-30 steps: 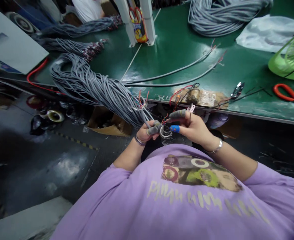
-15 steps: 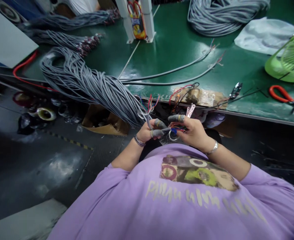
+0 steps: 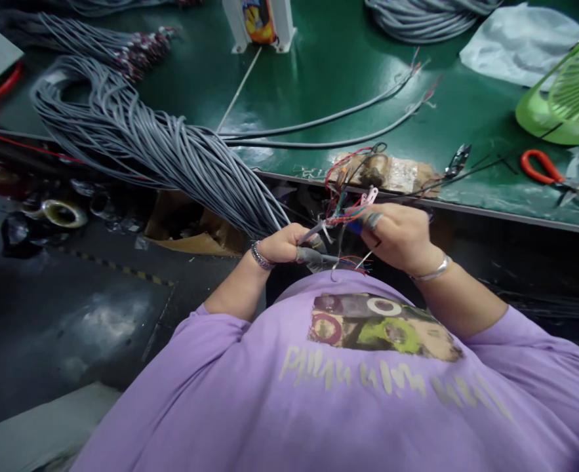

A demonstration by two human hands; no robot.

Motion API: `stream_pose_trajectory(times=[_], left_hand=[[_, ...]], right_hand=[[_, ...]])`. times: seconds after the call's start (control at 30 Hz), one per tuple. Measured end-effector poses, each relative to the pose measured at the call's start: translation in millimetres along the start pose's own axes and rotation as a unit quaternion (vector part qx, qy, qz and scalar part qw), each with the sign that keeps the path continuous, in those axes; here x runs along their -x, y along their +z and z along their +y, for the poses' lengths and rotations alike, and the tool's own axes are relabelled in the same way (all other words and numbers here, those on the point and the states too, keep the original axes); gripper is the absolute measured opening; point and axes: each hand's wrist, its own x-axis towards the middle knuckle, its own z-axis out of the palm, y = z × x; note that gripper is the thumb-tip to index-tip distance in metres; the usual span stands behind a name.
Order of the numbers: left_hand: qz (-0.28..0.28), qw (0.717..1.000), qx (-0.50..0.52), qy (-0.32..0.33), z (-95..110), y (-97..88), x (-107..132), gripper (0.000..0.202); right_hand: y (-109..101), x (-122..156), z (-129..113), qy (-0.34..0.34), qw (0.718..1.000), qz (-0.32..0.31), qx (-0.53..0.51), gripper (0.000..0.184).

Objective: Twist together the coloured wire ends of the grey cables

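Observation:
A thick bundle of grey cables (image 3: 171,157) hangs off the front edge of the green bench (image 3: 348,59) toward my lap. My left hand (image 3: 284,244), with grey finger cots, is closed on the end of one grey cable from that bundle. My right hand (image 3: 400,236), wearing finger cots too, pinches the thin coloured wires (image 3: 341,213) that fan out of that cable's end. Both hands sit close together just below the bench edge, above my purple shirt.
Two loose grey cables (image 3: 328,131) lie across the bench. Small pliers (image 3: 459,159) and red-handled scissors (image 3: 545,172) rest near the front edge at right, a green fan (image 3: 564,105) behind them. A white post (image 3: 257,23) stands at the back. Dark floor and a cardboard box (image 3: 181,226) lie at left.
My right hand has risen and pulled the coloured wires out and up from the cable end. My left hand has stayed closed on the cable. The view has tilted downward.

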Motion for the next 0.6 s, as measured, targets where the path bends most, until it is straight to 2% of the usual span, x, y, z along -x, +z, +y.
stream_pose_trajectory(times=[0.1,0.17,0.2,0.27,0.37,0.5,0.6], left_hand=[[0.051,0.999,0.005,0.017,-0.2,6.8,0.0,0.027],[0.085,0.996,0.011,0.030,0.3,11.5,-0.9,0.027],[0.095,0.995,0.010,0.038,0.4,13.4,-1.6,0.028],[0.100,0.993,-0.010,0.055,-0.6,15.6,-2.9,0.027],[0.070,0.992,-0.080,0.069,-4.2,15.6,-4.9,0.024],[0.025,0.986,-0.148,0.076,-7.5,13.9,-7.9,0.024],[0.019,0.983,-0.164,0.082,-7.4,13.3,-9.1,0.024]], right_hand=[[-16.3,9.3,3.7,0.091,0.988,0.120,0.024,0.024],[-24.7,17.9,7.4,0.153,0.978,0.137,-0.032,0.025],[-27.2,22.1,9.0,0.181,0.974,0.113,-0.078,0.025],[-28.3,28.4,10.4,0.213,0.962,0.025,-0.167,0.027],[-21.6,30.1,6.5,0.207,0.948,-0.079,-0.230,0.029],[-5.6,20.6,-3.5,0.203,0.917,-0.177,-0.293,0.039],[5.9,13.7,-8.7,0.237,0.883,-0.209,-0.347,0.028]])
